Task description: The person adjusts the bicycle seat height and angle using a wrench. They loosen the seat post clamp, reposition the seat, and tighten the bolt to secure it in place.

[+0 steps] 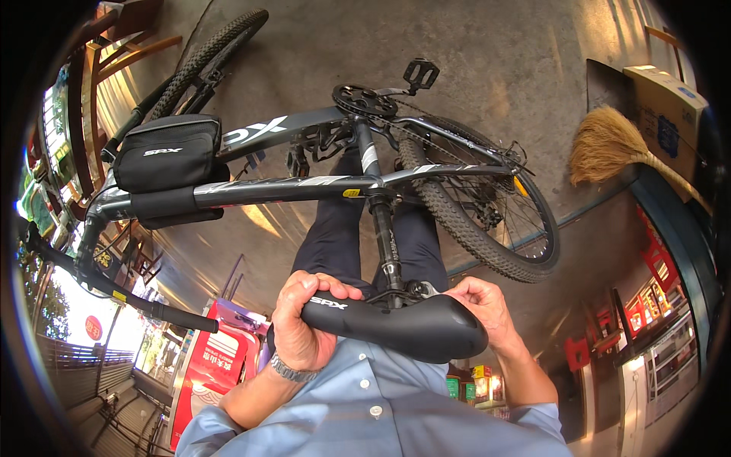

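A black bicycle saddle (388, 324) lies across the front of my blue shirt, its nose toward the left. My left hand (304, 316) is wrapped around the nose, thumb and fingers closed on it. At the wide rear end, my right hand (483, 308) has its fingers curled together against the far edge, beside the saddle clamp (396, 295). A small silvery piece shows by those fingertips; whether they pinch it is hidden. The seatpost (384, 240) runs from the clamp to the dark grey bicycle frame (282, 190), which stands sideways before me.
A black bag (169, 156) straddles the top tube. The rear wheel (487, 198) is at right, the front wheel (209, 65) at far left, the handlebar (152, 308) at left. A straw broom (607, 145) and a cardboard box (670, 114) stand at right. A red box (217, 365) sits lower left.
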Demonstrator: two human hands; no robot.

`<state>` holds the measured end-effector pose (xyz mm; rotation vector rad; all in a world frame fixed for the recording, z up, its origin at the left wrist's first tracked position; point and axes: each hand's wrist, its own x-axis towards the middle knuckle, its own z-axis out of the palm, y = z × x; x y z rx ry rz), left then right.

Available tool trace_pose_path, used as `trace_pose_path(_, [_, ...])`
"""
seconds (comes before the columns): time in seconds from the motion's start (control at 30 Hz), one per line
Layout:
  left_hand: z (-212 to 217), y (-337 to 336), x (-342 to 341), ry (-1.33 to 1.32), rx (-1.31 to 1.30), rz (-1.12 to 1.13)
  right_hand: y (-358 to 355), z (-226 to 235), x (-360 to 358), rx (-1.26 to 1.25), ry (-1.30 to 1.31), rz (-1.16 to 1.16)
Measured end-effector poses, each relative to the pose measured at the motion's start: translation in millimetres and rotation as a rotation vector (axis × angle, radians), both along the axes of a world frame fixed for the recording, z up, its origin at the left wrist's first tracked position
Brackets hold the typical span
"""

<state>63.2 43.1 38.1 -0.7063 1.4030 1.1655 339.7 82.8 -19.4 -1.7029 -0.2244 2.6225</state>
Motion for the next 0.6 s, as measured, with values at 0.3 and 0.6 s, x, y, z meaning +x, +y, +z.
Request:
trace_pose_path(0.3, [2,3,3,0.043,-0.022,-0.111,25,0,-13,-0.180,0.037,0.116])
trace_pose_path(0.6, [0,-2,1,0.028,0.022,-0.121,46,2,-8,-0.192,0.064,0.288])
